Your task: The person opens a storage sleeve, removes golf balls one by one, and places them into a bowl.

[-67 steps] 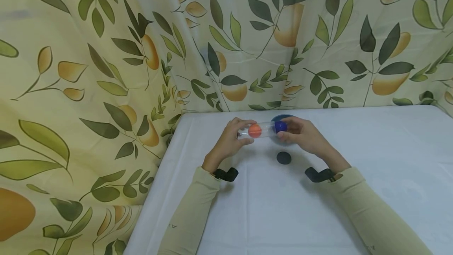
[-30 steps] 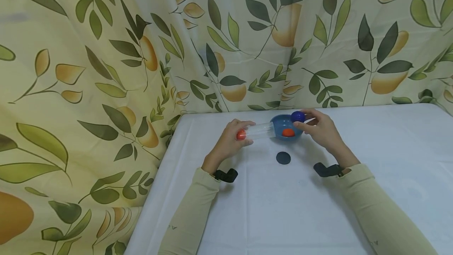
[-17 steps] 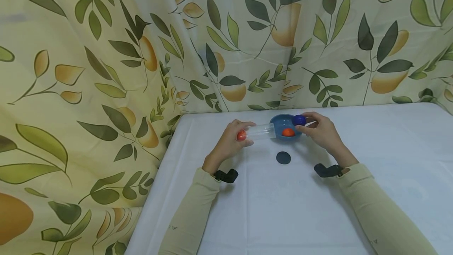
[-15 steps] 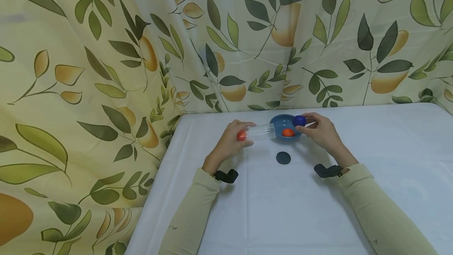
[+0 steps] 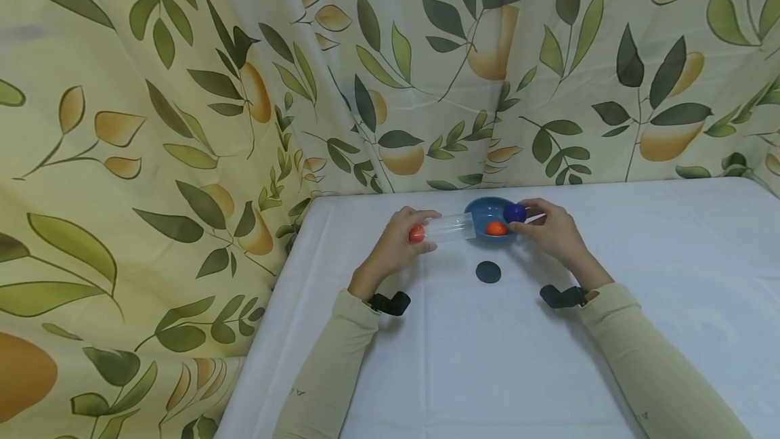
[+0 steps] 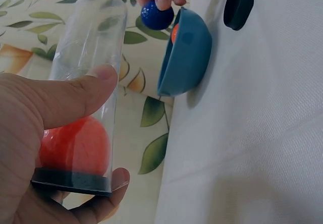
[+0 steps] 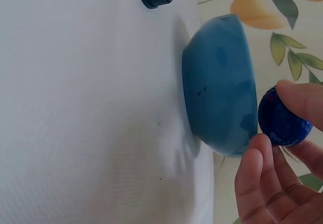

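My left hand (image 5: 396, 239) grips a clear plastic tube (image 5: 453, 227) that lies nearly level, its mouth towards the bowl. Inside the tube's hand end sits an orange ball (image 6: 83, 146), against a dark end cap (image 6: 73, 180). With thumb and fingers, my right hand (image 5: 551, 225) pinches a dimpled blue golf ball (image 5: 514, 213) at the right rim of a blue bowl (image 7: 217, 88). A second orange ball (image 5: 496, 228) rests in the bowl. The ball in my hand appears just above the rim in the right wrist view.
A loose dark round cap (image 5: 488, 272) lies on the white-covered table (image 5: 475, 358), in front of the bowl. Behind and to the left hangs a leaf-and-fruit patterned curtain (image 5: 426, 87). The bowl stands near the table's back edge.
The blue golf ball has left the tube's mouth and moved right to the bowl's rim, lately sinking slightly. The orange ball in the tube has slid left to the capped end.
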A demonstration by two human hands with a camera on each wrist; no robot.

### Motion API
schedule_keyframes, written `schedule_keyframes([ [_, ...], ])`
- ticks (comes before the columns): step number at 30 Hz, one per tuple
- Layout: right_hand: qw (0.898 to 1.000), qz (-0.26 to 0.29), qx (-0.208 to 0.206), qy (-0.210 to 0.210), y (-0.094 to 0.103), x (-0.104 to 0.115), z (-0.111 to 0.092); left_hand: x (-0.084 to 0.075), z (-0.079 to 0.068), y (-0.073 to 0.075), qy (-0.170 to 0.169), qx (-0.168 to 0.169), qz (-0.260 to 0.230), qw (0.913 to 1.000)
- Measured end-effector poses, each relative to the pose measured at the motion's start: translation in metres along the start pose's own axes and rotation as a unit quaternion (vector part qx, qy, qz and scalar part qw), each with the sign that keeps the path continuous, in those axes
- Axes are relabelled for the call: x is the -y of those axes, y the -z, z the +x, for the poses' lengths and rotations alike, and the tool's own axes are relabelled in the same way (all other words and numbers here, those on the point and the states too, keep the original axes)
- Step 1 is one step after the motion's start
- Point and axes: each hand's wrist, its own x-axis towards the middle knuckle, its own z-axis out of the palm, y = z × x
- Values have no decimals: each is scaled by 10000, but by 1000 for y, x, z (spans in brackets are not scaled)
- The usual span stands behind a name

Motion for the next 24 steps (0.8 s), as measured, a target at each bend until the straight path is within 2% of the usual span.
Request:
schedule_keyframes([
  [7, 9999, -64, 73, 85, -2, -4, 1, 0, 0, 0, 12, 16, -38, 10000],
  [13, 9998, -101, 2, 180, -3, -6, 1, -1, -1, 0, 124, 44, -123, 9998],
  [24, 9996, -165, -93, 195, -4, -8, 1, 0, -1, 0, 108, 39, -128, 9999],
])
